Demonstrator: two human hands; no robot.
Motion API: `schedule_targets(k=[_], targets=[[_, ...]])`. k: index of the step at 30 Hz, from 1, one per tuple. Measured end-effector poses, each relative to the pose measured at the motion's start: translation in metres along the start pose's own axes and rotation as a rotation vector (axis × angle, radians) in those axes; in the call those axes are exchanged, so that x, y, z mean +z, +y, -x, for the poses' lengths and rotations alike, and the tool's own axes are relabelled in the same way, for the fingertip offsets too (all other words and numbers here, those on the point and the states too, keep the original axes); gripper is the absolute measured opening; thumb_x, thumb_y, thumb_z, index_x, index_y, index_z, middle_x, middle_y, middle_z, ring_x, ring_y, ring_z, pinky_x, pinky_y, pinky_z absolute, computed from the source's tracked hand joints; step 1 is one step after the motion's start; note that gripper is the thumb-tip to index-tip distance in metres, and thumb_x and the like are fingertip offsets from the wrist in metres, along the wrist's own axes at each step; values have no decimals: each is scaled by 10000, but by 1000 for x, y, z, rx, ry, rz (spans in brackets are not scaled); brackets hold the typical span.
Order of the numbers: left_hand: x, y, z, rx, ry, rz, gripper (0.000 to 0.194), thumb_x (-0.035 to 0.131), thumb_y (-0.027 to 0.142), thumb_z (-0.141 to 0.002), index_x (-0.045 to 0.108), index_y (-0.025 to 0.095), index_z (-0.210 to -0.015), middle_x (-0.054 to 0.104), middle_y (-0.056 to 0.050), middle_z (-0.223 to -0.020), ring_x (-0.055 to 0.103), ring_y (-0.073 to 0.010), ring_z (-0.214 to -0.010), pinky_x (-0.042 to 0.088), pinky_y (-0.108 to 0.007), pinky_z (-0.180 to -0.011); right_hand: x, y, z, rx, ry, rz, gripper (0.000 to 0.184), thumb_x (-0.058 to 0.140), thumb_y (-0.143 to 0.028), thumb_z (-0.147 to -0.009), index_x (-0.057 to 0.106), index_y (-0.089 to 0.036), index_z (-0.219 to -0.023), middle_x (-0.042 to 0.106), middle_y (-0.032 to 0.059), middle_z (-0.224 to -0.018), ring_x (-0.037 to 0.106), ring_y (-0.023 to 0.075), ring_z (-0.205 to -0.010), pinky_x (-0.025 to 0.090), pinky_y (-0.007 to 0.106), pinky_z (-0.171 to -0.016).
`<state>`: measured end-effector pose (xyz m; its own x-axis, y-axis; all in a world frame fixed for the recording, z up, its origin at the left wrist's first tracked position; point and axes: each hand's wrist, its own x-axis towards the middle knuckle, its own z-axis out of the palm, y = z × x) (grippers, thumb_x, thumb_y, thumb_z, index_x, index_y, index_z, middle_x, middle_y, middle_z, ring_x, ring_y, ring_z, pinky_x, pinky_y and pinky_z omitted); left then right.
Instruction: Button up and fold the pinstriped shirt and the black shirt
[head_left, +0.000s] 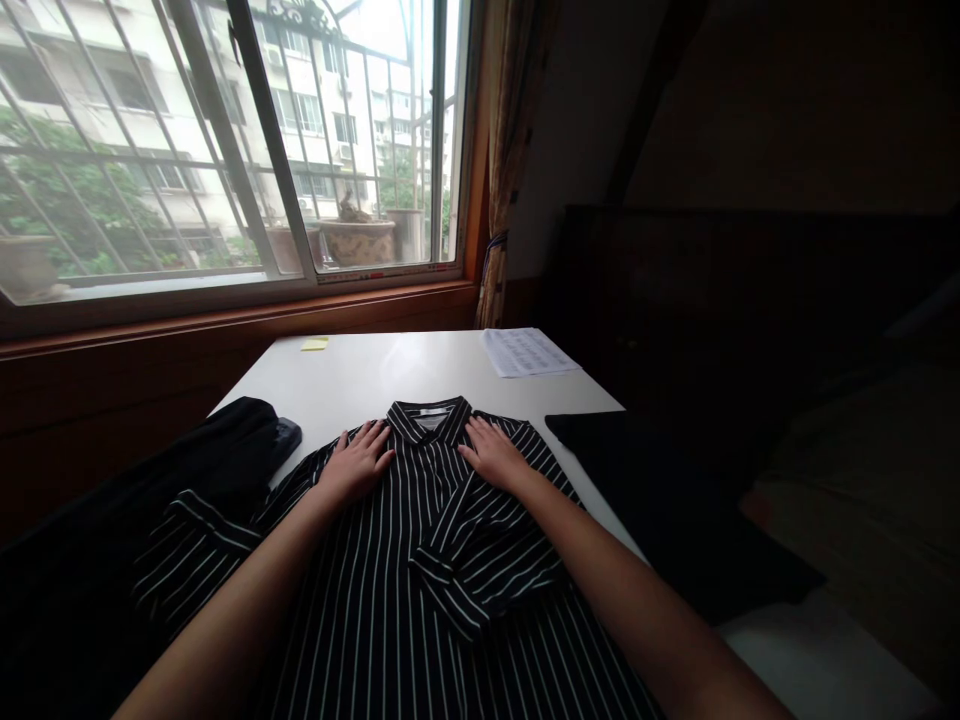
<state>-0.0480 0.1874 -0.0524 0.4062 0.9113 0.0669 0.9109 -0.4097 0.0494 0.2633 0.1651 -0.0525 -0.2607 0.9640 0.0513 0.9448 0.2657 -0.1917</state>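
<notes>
white-striped black shirt (367, 580), white table (420, 365), yellow paper slip (314, 343), reddish-brown windowsill (375, 299)

Matt-cloth shirt (367, 580), smth glossy tbl (397, 368)

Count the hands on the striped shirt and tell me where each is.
2: both lie on the striped shirt, the left hand left of the collar, the right hand right of it.
</notes>
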Motion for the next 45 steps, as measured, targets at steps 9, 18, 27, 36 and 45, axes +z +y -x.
schedule_targets(k=[9, 18, 27, 36, 45], targets=[[1, -11, -9, -11, -16, -5, 639, 231, 564, -1023, 221, 266, -1588, 146, -15, -1664, 101, -270, -1543, 114, -574, -1215, -5, 27, -10, 30, -9, 18, 749, 188, -633, -998, 211, -184, -1597, 156, 64, -1671, 107, 218, -1542, 68, 457, -1239], [0, -14, -11, 8, -37, -15, 652, 249, 575, -1018, 203, 270, -1592, 128, -17, -1665, 96, -271, -1544, 91, -575, -1216, -5, 26, -8, 22, 7, 34, 750, 188, -629, -998, 231, -172, -1592, 165, 63, -1668, 120, 207, -1540, 63, 445, -1242], [-6, -15, -20, 15, -9, -15, 650, 327, 605, -996, 312, 280, -1559, 255, -45, -1642, 197, -320, -1520, 184, -610, -1182, -3, 24, -5, 33, 22, 46, 750, 192, -613, -1001, 231, -152, -1591, 156, 65, -1669, 116, 211, -1541, 68, 450, -1243], [-27, 40, 4, 213, 200, -8, 301, 437, 262, -999, 684, 224, -1166, 695, -97, -1185, 589, -258, -1185, 454, -419, -1043, -4, 23, -6, 25, 38, 34, 732, 234, -597, -1001, 265, -150, -1581, 192, 76, -1661, 147, 229, -1536, 107, 475, -1240], [3, 49, 0, 338, 216, 31, 462, 425, 462, -1022, 546, 240, -1409, 567, -106, -1414, 486, -281, -1347, 360, -464, -1156, -22, -1, 9, -196, 178, -6, 457, 399, -343, -1012, 563, -179, -1406, 509, 82, -1505, 376, 222, -1434, 199, 413, -1243]])
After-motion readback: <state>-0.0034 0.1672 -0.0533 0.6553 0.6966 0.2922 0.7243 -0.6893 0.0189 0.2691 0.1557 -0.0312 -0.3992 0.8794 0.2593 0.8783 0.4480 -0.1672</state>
